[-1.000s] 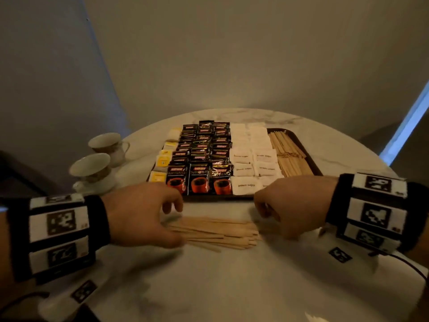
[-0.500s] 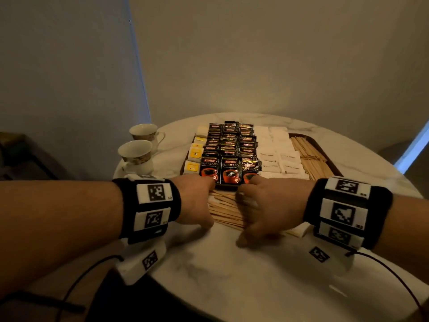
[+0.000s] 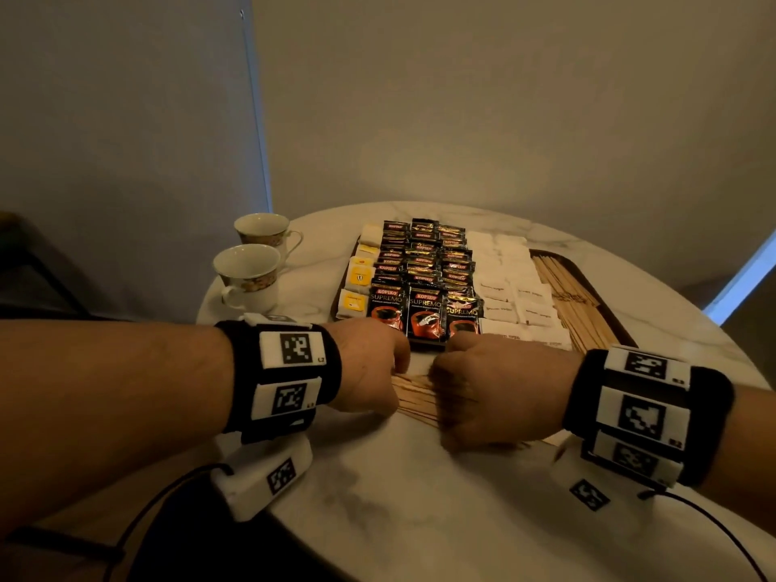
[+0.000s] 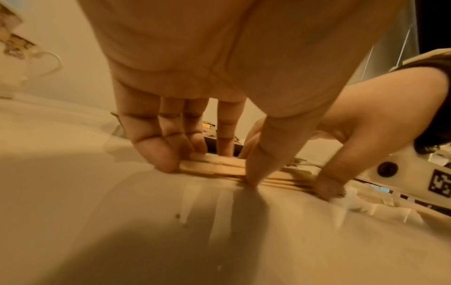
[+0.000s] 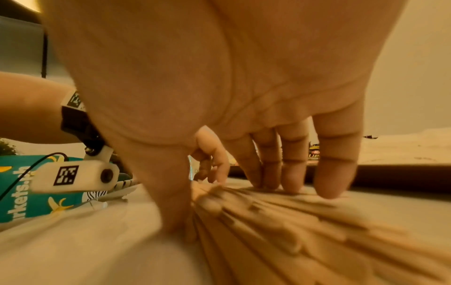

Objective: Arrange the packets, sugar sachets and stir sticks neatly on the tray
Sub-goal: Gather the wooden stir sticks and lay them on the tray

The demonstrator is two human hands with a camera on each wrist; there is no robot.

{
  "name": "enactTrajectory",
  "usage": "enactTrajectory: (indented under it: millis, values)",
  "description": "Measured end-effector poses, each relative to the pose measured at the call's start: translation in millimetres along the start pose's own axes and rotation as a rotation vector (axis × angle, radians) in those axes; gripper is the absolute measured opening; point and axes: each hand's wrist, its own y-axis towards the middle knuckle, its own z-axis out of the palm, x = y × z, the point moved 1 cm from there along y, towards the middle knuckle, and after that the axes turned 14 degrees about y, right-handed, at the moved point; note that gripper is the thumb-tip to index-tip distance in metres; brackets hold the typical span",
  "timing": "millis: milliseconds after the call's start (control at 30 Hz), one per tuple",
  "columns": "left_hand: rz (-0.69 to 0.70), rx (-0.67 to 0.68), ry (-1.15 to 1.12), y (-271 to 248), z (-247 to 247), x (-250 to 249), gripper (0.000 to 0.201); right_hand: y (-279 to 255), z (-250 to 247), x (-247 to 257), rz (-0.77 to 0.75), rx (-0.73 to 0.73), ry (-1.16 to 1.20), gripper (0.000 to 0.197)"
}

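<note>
A loose bundle of wooden stir sticks lies on the marble table just in front of the dark tray. My left hand pinches the bundle's left end between fingertips and thumb. My right hand grips the bundle's right part, thumb on the near side and fingers on the far side. On the tray lie rows of yellow packets, dark coffee packets, white sugar sachets and a column of stir sticks.
Two patterned cups on saucers stand to the left of the tray, near the round table's edge. The wall rises close behind the table. A teal printed bag shows below the table on my left.
Both hands have moved inward along the loose sticks and closed on them, squeezing the spread into a tighter bundle. The head view has shifted to the left.
</note>
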Motion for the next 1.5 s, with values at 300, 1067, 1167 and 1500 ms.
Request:
enactTrajectory:
  millis: [300,1067,1167,1500]
  values:
    - [0.036,-0.037,-0.056,0.6,1.5,2.3,0.032,11.6,12.3,16.2,-0.069,0.066,-0.045,0.033]
    - [0.215,-0.657,-0.795,22.0,-72.8,17.4,0.028,39.8,-59.9,16.2,-0.134,-0.086,1.257,0.043]
    - [0.295,-0.672,-0.875,26.9,-77.6,28.0,0.034,43.3,-67.0,11.9,-0.157,-0.049,1.386,0.040]
    - [0.290,-0.386,-1.967,73.9,-51.7,51.0,0.082,48.6,-133.4,19.8,-0.804,-0.460,1.863,0.042]
